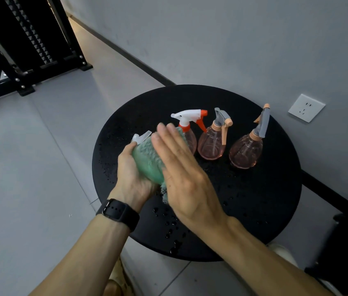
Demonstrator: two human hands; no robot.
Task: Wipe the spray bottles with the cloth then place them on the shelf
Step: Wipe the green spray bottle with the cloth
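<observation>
Single head-worn view, angled steeply down, close above a round black table [254, 210].

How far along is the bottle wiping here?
Nothing looks shelved. In hand: the left hand grips the green bottle while the flat right hand presses the cloth against it. Left: three pink bottles on the wet table.

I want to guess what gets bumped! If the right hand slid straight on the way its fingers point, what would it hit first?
Probably the spray bottle with the white and orange trigger. The right hand points up and slightly left, fingertips already close beside it. Depth is unclear, so the hand might pass just above it.
</observation>
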